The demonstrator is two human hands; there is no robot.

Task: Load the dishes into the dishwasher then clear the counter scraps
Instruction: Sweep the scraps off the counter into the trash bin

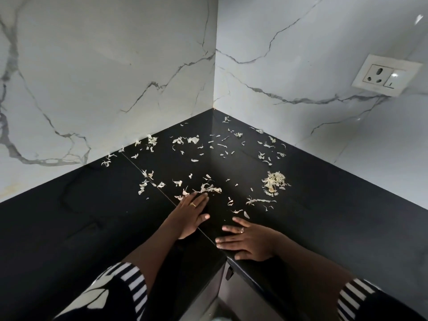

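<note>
Pale papery scraps [208, 188] lie scattered over the black corner counter [92, 216], from the wall corner down toward me. A denser heap of scraps [274, 181] sits to the right. My left hand [191, 214] lies flat on the counter, palm down, fingers together, with its fingertips touching the nearest scraps. My right hand [249, 242] rests flat near the counter's inner front edge, fingers spread and pointing left, holding nothing. Each hand wears a ring. No dishes or dishwasher are in view.
White marble-patterned walls [115, 77] meet in the corner behind the counter. A white socket with a switch [385, 76] is on the right wall. A dark cabinet front [231, 286] shows below the counter's inner corner.
</note>
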